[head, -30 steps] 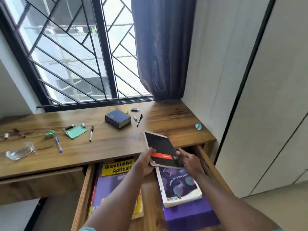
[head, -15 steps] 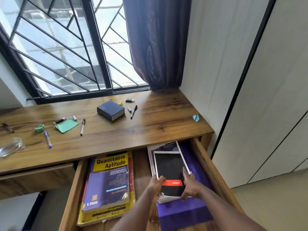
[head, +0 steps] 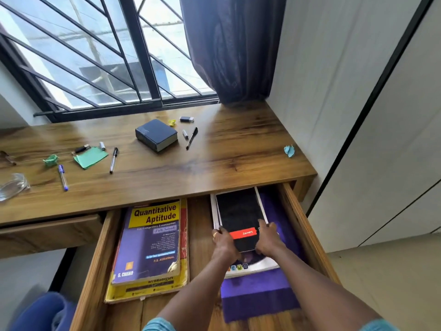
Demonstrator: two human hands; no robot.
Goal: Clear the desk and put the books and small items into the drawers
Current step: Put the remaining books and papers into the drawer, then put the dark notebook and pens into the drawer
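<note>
A black notebook with a red band (head: 238,216) lies on a white-edged book (head: 253,267) and a purple book (head: 257,297) at the right of the open drawer (head: 307,235). My left hand (head: 223,243) grips its left edge and my right hand (head: 268,240) grips its right edge. At the drawer's left lies the yellow and purple "Quantitative Aptitude" book (head: 150,242) on another yellow book. On the desk (head: 233,158) stay a thick dark book (head: 156,134), several pens (head: 113,160), a green paper (head: 90,157) and small items.
A crumpled blue paper (head: 289,151) lies near the desk's right edge and a clear glass piece (head: 13,186) at the left. A shut drawer (head: 50,232) is at the left. Barred window and dark curtain (head: 231,48) stand behind; a wall panel runs along the right.
Both hands have brought the black notebook down from above the desk edge into the drawer and slid it further back on the stack. My view has tilted downward.
</note>
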